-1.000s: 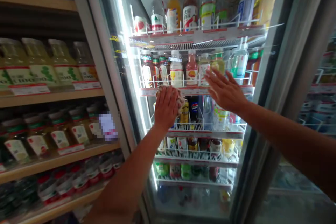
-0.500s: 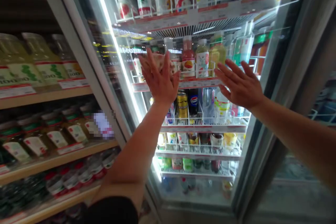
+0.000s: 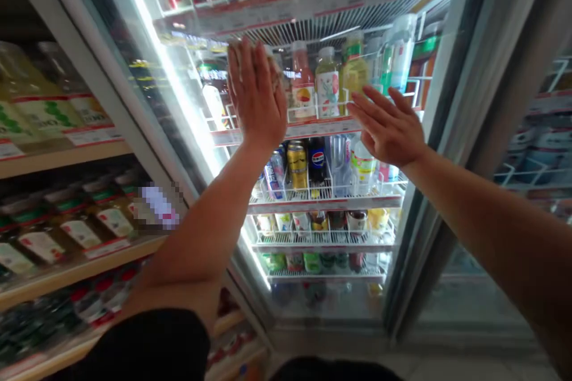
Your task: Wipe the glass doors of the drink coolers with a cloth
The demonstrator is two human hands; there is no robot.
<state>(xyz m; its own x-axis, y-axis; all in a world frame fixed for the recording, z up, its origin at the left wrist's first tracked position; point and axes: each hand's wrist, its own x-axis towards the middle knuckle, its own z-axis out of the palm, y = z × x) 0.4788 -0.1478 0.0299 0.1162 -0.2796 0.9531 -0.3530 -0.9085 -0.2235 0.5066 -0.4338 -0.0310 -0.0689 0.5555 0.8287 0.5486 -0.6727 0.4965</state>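
Observation:
My left hand presses a crumpled, pale cloth against the glass door of a lit drinks fridge. Its fingers lie long and nearly together over the cloth, which shows only at the edges of the hand. My right hand is open with nothing in it, palm toward the same glass and fingers slightly apart; whether it touches the pane I cannot tell. Behind the glass, between the hands, stand a red-orange drink bottle and a bottle with a white label.
Lower inside are a gold can and a dark Pepsi bottle on wire shelves. Wooden shelves with juice bottles stand at the left. A metal door frame runs along the right, beside another fridge.
The view has shifted, so the fridge appears further left and higher. My left hand has moved up against the glass, its fingers closer together. My right hand stays spread near the pane.

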